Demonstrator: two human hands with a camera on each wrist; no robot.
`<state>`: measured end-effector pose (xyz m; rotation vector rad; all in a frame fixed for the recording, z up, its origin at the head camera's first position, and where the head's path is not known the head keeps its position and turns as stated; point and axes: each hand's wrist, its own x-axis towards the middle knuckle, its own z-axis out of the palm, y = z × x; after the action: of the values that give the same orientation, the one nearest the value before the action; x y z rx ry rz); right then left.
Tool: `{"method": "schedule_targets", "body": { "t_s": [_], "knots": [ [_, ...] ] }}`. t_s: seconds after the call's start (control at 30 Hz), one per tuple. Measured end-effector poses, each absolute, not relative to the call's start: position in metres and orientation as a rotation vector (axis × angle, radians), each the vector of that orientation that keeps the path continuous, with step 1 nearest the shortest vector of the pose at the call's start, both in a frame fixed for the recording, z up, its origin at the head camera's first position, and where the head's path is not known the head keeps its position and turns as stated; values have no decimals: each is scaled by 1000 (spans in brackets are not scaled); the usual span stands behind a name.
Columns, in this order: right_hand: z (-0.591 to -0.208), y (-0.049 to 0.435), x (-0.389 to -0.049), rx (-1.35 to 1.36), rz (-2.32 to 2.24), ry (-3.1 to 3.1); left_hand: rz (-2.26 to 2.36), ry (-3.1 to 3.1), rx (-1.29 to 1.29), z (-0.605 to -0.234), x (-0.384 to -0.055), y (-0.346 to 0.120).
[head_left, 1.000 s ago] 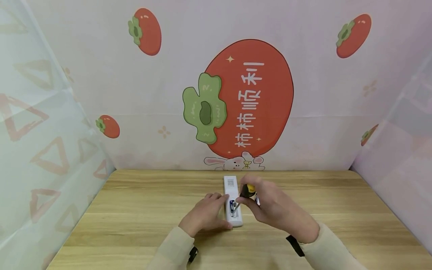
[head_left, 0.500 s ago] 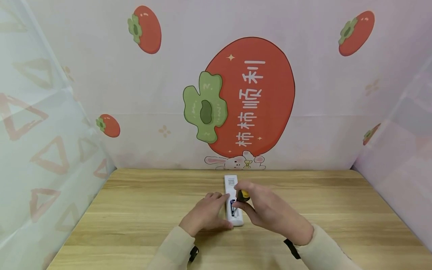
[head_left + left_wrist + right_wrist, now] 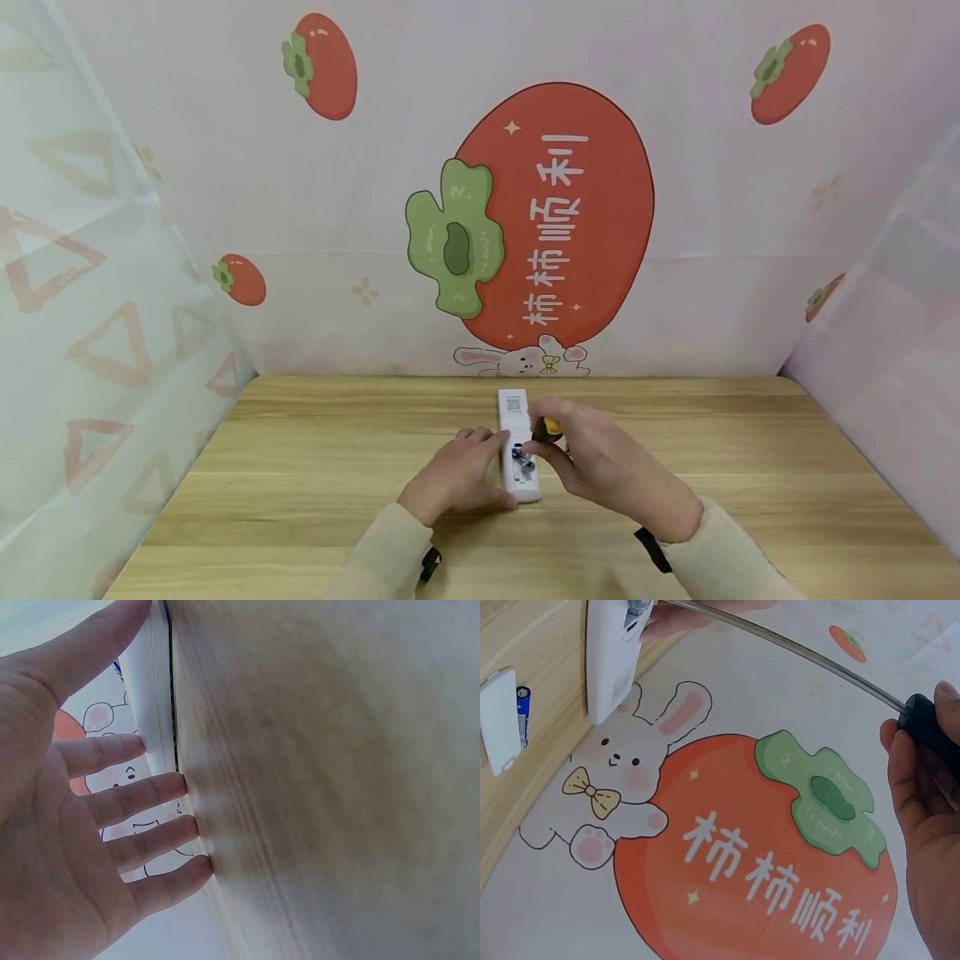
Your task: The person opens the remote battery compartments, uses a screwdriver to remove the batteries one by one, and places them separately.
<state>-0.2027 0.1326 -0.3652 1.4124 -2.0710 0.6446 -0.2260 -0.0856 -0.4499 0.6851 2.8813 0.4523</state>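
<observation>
A white remote control (image 3: 519, 492) lies back up on the wooden table, its battery compartment uncovered. My left hand (image 3: 459, 473) rests along its left side, thumb at the near end and index finger against the side. In the left wrist view, the fingers of the left hand (image 3: 60, 795) are nearly straight. My right hand (image 3: 600, 450) grips a screwdriver (image 3: 549, 427) with a black and yellow handle. Its long metal shaft (image 3: 802, 649) reaches down to the compartment. There a battery (image 3: 523, 459) sits askew, partly raised out of its slot.
In the right wrist view, a white battery cover (image 3: 498, 720) and a loose blue battery (image 3: 523, 716) lie on the table (image 3: 300, 467) beside the remote. From the head camera, the right hand hides most of that spot. A printed wall (image 3: 360, 200) stands behind the table.
The right hand shifted left, then slightly back right, with the screwdriver. The battery in the compartment has turned from lying lengthwise to sitting askew. The left hand and remote stayed in place.
</observation>
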Motion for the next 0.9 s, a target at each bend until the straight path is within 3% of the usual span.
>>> {"method": "schedule_targets", "body": {
  "t_s": [0.9],
  "knots": [
    [-374, 127, -214, 1360, 660, -2014, 478, 2863, 677, -448, -227, -86]
  ]
}}
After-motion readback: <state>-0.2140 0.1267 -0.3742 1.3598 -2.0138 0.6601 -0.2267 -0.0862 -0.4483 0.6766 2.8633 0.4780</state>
